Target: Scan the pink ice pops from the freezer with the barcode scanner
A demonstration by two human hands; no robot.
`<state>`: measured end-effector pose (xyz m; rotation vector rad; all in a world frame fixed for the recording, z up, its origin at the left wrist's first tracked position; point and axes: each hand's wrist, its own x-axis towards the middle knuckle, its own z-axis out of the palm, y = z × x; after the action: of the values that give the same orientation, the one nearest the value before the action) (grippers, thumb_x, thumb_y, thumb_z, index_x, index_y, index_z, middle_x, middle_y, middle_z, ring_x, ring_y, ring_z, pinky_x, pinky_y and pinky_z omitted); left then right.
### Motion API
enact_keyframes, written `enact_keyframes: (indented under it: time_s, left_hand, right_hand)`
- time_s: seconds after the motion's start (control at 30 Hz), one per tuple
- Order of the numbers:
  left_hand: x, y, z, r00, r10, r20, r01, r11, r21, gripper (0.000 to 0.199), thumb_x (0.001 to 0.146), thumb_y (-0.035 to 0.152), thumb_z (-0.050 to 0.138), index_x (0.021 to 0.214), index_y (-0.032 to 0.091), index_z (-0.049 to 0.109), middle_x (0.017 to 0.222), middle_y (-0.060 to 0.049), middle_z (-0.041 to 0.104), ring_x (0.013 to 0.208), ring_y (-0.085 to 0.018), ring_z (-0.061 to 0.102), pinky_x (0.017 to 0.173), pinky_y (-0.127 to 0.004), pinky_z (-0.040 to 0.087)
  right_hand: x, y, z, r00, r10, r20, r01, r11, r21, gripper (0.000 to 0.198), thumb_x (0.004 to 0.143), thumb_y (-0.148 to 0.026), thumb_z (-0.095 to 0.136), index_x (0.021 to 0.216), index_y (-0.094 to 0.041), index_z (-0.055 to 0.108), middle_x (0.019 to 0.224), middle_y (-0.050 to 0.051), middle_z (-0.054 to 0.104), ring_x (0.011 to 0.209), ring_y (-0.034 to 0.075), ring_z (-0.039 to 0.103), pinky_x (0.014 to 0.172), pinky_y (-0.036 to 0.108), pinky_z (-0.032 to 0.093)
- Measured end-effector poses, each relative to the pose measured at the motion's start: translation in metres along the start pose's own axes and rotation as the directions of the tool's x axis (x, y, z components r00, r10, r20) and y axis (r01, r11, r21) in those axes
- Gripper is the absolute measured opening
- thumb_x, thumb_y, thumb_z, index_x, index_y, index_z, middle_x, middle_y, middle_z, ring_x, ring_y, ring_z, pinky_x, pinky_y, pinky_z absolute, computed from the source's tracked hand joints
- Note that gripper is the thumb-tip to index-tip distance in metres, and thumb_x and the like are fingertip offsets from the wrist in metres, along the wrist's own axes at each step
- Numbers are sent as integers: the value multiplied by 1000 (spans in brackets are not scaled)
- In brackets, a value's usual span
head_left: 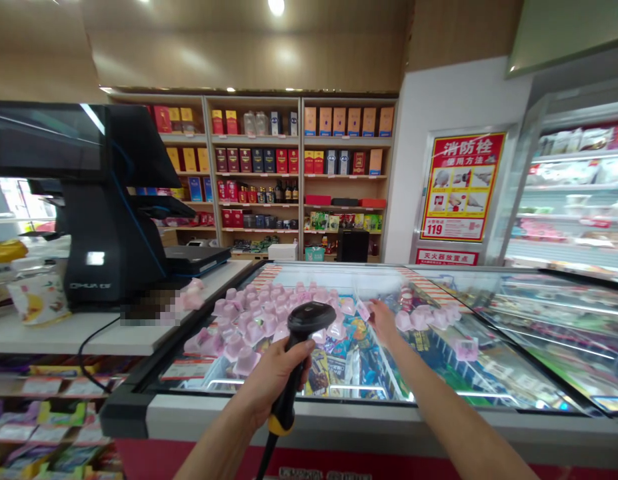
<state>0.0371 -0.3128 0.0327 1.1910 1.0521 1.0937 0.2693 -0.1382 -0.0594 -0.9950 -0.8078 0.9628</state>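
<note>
My left hand (275, 375) is wrapped round the handle of a black barcode scanner (311, 317), whose head points up and away from me. A cable runs down from its yellow-ended grip. Farther forward, the fingers of my right hand (383, 321) pinch a small pink cup (363, 310) over the freezer's glass top. Many more pink cups (253, 327) lie in a spread to the left of it, partly hidden behind the scanner. To the right of my right hand sits a row of pink cups (429, 318), with one lone pink cup (467, 349) nearer me.
The chest freezer (289, 410) spans the front, with bagged goods under its glass. At left, a counter (133, 337) carries a black checkout terminal (109, 233) and a white pouch (39, 297). Shelves (301, 150) of boxes stand behind; a fridge (579, 200) is at right.
</note>
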Motion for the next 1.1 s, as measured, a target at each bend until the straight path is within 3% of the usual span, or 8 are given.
enact_keyframes:
  time_s: [0.13, 0.37, 0.53, 0.63, 0.7, 0.77, 0.87, 1.1]
  left_hand:
    - [-3, 1, 11, 996, 23, 83, -21, 999, -29, 24, 67, 37, 53, 60, 15, 44, 48, 5, 45, 40, -6, 42, 41, -19, 31]
    - [-8, 5, 19, 992, 34, 121, -29, 999, -36, 23, 68, 35, 53, 61, 15, 44, 50, 5, 45, 41, -6, 42, 41, -19, 31]
    - [-6, 5, 20, 992, 23, 122, -20, 999, -27, 24, 67, 36, 53, 61, 15, 44, 50, 4, 46, 41, -6, 43, 42, -20, 32]
    - [-3, 5, 19, 996, 35, 86, -34, 999, -16, 24, 67, 37, 53, 61, 15, 45, 50, 4, 46, 41, -6, 42, 42, -20, 32]
    - [0, 4, 17, 998, 31, 53, -30, 1000, -9, 24, 66, 37, 53, 61, 15, 45, 50, 4, 47, 41, -6, 42, 42, -20, 33]
    - [3, 4, 15, 999, 26, 36, -26, 1000, -2, 24, 66, 38, 53, 61, 16, 45, 49, 4, 46, 41, -6, 42, 42, -20, 33]
    - [7, 2, 10, 999, 29, 24, -30, 1000, 9, 25, 67, 38, 52, 60, 16, 45, 47, 5, 46, 40, -7, 42, 41, -20, 33]
    - [14, -6, -8, 1000, -13, 11, 13, 1000, 25, 25, 67, 39, 53, 62, 15, 46, 52, 3, 49, 42, -6, 43, 42, -19, 33]
  right_hand:
    - [-2, -16, -9, 984, 163, 69, -177, 913, 367, 15, 59, -11, 52, 72, -19, 52, 53, -4, 58, 50, 10, 54, 47, 21, 43]
    - [-6, -20, -21, 976, 178, 128, -218, 843, 491, 12, 61, -10, 52, 68, -19, 52, 55, -3, 59, 52, 10, 56, 49, 20, 45]
    - [-6, -18, -30, 992, 114, 58, -127, 918, 376, 15, 58, -14, 53, 72, -20, 53, 54, -3, 57, 51, 11, 54, 49, 23, 44]
    - [-5, -14, -38, 994, -100, -44, 100, 995, -13, 21, 59, -21, 51, 80, -19, 54, 61, -2, 58, 57, 13, 54, 56, 27, 44]
    - [-3, -9, -45, 944, -330, -32, 292, 875, -387, 25, 59, -23, 48, 83, -18, 55, 71, 1, 60, 67, 17, 55, 64, 31, 43]
    - [0, -4, -52, 864, -496, 84, 423, 625, -656, 25, 60, -20, 46, 82, -17, 57, 80, 5, 61, 78, 20, 53, 74, 34, 40]
    - [8, 5, -62, 777, -565, 277, 513, 314, -799, 25, 62, -15, 41, 81, -17, 58, 85, 6, 60, 85, 21, 50, 81, 35, 36]
    - [24, 6, -78, 746, -582, 324, 456, 91, -886, 25, 67, -13, 41, 85, -15, 57, 86, 10, 57, 88, 21, 48, 79, 35, 36]
